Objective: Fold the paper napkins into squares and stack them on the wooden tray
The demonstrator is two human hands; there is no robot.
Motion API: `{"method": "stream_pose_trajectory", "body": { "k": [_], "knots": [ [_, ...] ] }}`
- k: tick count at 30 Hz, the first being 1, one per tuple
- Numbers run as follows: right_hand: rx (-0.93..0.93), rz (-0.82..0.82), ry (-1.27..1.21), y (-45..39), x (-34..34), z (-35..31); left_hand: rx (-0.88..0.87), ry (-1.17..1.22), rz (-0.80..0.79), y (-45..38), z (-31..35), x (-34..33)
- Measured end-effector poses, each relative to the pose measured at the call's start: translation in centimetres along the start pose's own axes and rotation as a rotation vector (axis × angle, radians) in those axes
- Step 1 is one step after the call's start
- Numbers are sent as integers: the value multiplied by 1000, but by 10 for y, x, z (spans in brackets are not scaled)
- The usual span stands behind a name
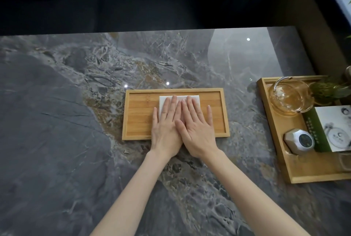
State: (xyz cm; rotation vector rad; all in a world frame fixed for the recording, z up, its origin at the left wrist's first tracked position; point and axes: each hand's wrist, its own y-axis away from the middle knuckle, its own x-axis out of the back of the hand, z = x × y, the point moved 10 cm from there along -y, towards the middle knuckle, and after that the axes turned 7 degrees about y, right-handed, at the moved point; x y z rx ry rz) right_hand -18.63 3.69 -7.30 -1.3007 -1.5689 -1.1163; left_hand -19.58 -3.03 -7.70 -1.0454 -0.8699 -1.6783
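Observation:
A rectangular wooden tray (140, 116) lies at the middle of the dark marble table. On its floor rests a white folded paper napkin (163, 101), mostly covered by my hands; only its far edge and left side show. My left hand (166, 127) lies flat, palm down, on the napkin's left part with fingers spread. My right hand (196, 123) lies flat beside it, its thumb overlapping the left hand, fingers stretched over the napkin's right part. Neither hand grips anything.
A larger wooden tray (284, 159) stands at the right edge with a glass pitcher (288, 96), a small hexagonal tin (300, 140), a green and white box (330, 127) and a plant sprig. A dark sofa with grey cushions sits beyond the table's far edge.

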Motion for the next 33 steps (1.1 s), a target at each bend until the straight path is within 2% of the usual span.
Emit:
{"method": "stream_pose_trajectory", "body": {
  "k": [4, 12, 17, 21, 26, 28, 31, 33],
  "knots": [
    [-20, -8, 75, 1, -3, 9, 36, 36, -28, -1, -5, -4],
    [-37, -3, 57, 4, 1, 15, 89, 94, -24, 9, -20, 8],
    [15, 161, 62, 30, 18, 5, -21, 83, 62, 27, -8, 18],
    [-12, 106, 120, 43, 6, 10, 10, 79, 43, 36, -15, 11],
    [9, 23, 171, 44, -6, 18, 18, 93, -64, 35, -20, 5],
    [19, 19, 78, 41, -3, 18, 34, 121, -121, 33, -20, 4],
    [-23, -20, -249, 38, 7, 22, 48, 206, -130, 29, -18, 18],
    [-107, 144, -579, 41, 39, 28, 33, 305, -16, 27, -13, 46]
  ]
}}
